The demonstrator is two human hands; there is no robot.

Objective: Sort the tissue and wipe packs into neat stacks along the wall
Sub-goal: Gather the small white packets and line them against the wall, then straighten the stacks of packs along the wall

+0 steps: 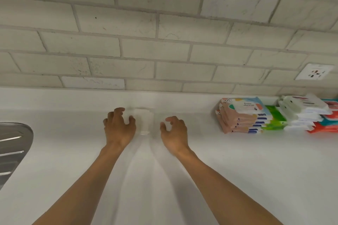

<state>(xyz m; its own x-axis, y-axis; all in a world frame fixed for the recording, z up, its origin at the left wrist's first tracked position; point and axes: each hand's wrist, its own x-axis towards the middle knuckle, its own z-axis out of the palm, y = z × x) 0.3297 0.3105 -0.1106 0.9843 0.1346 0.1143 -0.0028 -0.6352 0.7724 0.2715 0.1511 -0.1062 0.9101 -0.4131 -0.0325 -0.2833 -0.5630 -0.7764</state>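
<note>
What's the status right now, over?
Left hand and right hand open, empty, flanking a blurred pale stack. Wipe packs stacked by the wall, right. Nothing in the way.

The table [237, 160] under my arms is white, smooth and matt. The wall [139, 27] before me is pale brick-shaped tile, rough and veined, with grey grout. At my far left the sink drainer [12, 144] is ribbed brushed metal. The wipe packs [243, 115] are glossy plastic film, as are the white packs [303, 109].

Head view, high, looking down at counter [237, 169], wall [146, 41].
</note>
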